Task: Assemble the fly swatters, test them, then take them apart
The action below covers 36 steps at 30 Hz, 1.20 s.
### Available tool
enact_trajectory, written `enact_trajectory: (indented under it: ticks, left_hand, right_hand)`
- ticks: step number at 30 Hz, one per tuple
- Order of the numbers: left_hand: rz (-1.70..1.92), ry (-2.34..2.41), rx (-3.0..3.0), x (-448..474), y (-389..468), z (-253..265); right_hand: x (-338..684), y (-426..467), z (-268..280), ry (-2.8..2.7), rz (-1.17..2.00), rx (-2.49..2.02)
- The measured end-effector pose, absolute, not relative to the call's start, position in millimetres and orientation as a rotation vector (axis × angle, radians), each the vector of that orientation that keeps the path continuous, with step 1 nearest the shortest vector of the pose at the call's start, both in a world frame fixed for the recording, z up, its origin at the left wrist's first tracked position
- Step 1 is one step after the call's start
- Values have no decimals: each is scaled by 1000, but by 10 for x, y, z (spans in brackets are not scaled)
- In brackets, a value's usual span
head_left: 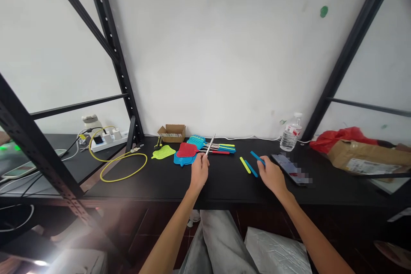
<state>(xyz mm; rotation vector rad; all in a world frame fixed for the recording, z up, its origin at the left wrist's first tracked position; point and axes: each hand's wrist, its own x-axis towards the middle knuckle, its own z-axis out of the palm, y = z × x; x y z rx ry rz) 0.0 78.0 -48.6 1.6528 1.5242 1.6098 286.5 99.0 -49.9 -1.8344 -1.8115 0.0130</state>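
Observation:
My left hand [199, 171] is closed around a slim silver metal rod [211, 142] that points up and away, tapering to a tip. My right hand [271, 174] pinches a blue plastic handle [256, 156] by its near end. On the table just left of that hand lie a lime-green handle [245, 165] and another blue handle [251, 168]. Beyond my left hand is a pile of assembled fly swatters with blue and red mesh heads, among them a red swatter head [187, 150]. A loose lime-green swatter head [163, 152] rests to their left.
A small open cardboard box [173, 133] stands against the wall. Coiled yellow cable [123, 178] and a white power strip [111, 142] lie left. To the right are a phone [290, 169], a water bottle [290, 132] and a brown package [369, 158]. Black shelf posts flank the table.

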Motion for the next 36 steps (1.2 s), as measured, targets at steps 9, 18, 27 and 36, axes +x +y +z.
enact_trajectory:
  ticks: [9,18,27,36]
  left_hand:
    - [1959,1368,1313,-210,1038,-706]
    - [1875,1220,1236,-233,1018,-728]
    - [1748,965,1156,-187,978,-690]
    - [1658,996,1153,-177,957,-669]
  right_hand:
    - [2253,1046,-342,-1887,57,-1500]
    - [1721,1097,-594,-2182,64,-1517]
    - [1711,967,-586,-2228,55,-1376]
    - [1706,930,-560,-2196,76,-1303]
